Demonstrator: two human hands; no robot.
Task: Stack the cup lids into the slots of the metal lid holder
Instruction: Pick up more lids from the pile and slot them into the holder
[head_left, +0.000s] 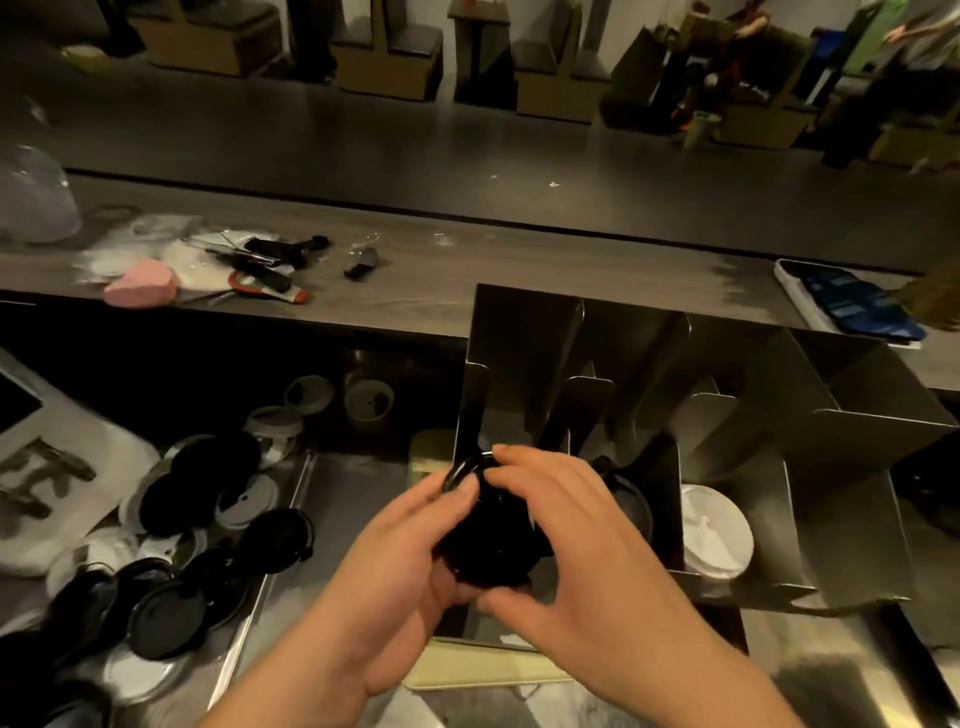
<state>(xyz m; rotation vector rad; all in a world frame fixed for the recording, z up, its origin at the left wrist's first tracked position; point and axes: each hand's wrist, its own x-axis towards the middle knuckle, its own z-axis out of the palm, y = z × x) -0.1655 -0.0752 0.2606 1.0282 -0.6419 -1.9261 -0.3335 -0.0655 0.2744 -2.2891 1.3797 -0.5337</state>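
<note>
A stack of black cup lids (488, 540) is held between both hands, just in front of the leftmost slot of the metal lid holder (613, 364). My left hand (400, 566) cups the stack from the left and below. My right hand (571, 535) curls round it from the top and right. The second slot holds dark lids (631, 499), partly hidden by my right hand. White lids (714, 535) lie in the third slot. A pile of loose black and white lids (182, 545) covers the steel counter at the left.
A raised dark counter (441, 280) behind carries clutter: a pink object (140, 283), plastic wrappers, small black items. A phone in a tray (852, 304) sits at the right. A white bag (57, 467) lies at the far left. A cardboard piece (467, 670) lies under the holder's front.
</note>
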